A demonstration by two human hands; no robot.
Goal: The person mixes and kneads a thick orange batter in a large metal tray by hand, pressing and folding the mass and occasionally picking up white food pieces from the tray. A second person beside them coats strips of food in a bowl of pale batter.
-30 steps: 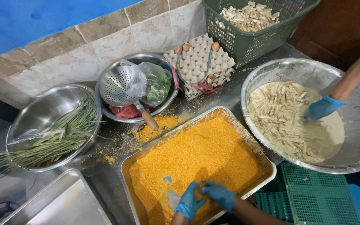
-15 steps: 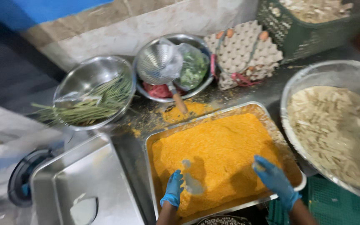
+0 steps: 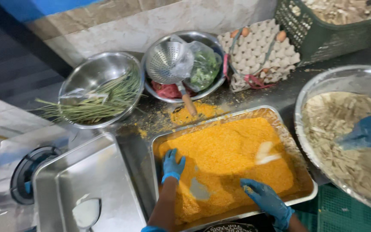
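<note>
A steel tray [image 3: 162, 138] full of orange breadcrumbs [image 3: 232, 152] lies in front of me. My left hand [image 3: 172, 165], in a blue glove, presses flat into the crumbs at the tray's left side. My right hand [image 3: 266, 198], also gloved in blue, rests on the crumbs near the tray's front right, fingers spread. Neither hand holds anything that I can see. A pale strip [image 3: 266, 154] lies on the crumbs to the right of centre.
Another person's blue-gloved hand [image 3: 368, 133] reaches into a big steel bowl [image 3: 323, 83] of pale strips at right. Behind: a bowl of green stalks [image 3: 97, 92], a bowl with a strainer [image 3: 168, 62], an egg carton [image 3: 263, 49], a green basket [image 3: 323, 36]. An empty steel tray [image 3: 86, 176] sits at left.
The view has swung left and down. My two hands, together at the tray's front a second ago, have spread apart across the crumbs. The other person's hand stays in the big bowl.
</note>
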